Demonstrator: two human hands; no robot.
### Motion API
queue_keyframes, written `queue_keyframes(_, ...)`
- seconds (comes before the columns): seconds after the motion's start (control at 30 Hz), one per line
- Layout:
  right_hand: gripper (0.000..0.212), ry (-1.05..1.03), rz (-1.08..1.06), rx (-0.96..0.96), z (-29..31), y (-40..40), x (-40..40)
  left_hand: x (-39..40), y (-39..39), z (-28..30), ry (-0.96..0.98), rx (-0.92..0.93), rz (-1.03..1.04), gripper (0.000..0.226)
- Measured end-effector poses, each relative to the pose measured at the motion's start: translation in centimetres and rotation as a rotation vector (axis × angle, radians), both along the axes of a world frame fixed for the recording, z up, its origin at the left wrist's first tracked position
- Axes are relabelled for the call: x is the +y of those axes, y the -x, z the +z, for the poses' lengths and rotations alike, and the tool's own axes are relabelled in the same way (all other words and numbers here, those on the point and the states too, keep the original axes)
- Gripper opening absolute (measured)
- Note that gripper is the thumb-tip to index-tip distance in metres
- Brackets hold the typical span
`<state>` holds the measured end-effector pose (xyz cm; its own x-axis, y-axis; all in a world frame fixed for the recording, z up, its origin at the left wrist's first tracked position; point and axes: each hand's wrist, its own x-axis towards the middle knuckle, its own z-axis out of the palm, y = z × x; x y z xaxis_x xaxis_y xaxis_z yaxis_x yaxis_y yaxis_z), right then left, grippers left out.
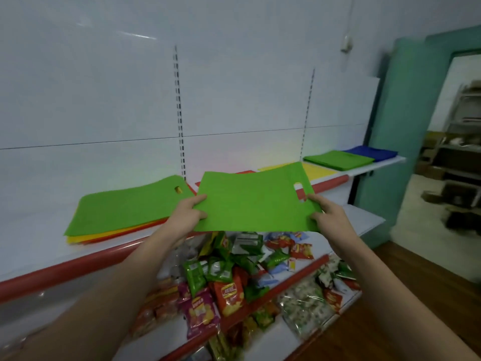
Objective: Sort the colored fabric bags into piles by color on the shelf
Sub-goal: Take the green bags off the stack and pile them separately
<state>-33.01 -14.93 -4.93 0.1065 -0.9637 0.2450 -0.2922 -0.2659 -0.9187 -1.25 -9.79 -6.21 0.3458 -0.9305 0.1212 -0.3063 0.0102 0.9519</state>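
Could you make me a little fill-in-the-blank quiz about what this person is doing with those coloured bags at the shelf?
1. Both hands, left hand and right hand, hold a flat bag coloured ____.
2. The unsorted stack at the left has a ____ bag on top.
3. On the shelf, beside the far green pile, lies a pile coloured ____.
4. The lower shelves hold packets of ____.

Missing words: green; green; blue; snacks

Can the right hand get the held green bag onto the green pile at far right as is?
Probably, with a stretch: right hand grips the held green bag; nothing blocks the green pile.
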Motion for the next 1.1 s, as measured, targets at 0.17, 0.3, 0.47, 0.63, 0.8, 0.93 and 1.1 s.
queue_keyframes(0.17, 0.049, -0.049, -0.084, -0.033, -0.1, 9.4, -1.0, -3.9, 8.6, -0.3, 0.016, 0.012, -0.104, 0.061)
queue_keyframes(0.3, 0.049, -0.06, -0.167, -0.018, -0.1, 17.2, -1.6, -6.8, 15.9, -1.1, 0.013, 0.025, -0.213, 0.061)
queue_keyframes(0.47, 0.048, -0.069, -0.257, 0.086, -0.8, 26.5, -1.8, -9.9, 24.8, -2.3, -0.026, 0.127, -0.33, 0.058)
queue_keyframes(0.63, 0.049, -0.112, -0.335, 0.043, -1.7, 33.5, -3.2, -13.0, 32.2, -2.8, -0.045, 0.137, -0.388, 0.057)
queue_keyframes(0.8, 0.05, -0.127, -0.404, 0.041, -3.1, 38.7, -6.5, -17.9, 37.6, -3.6, -0.03, 0.13, -0.456, 0.055)
queue_keyframes(0.93, 0.049, -0.123, -0.446, 0.055, -4.1, 41.6, -10.3, -23.2, 40.3, -4.8, -0.024, 0.089, -0.509, 0.059)
queue_keyframes(1.1, 0.05, -0.161, -0.443, 0.092, -4.4, 43.9, -15.1, -30.2, 43.5, -5.9, -0.022, 0.118, -0.573, 0.064)
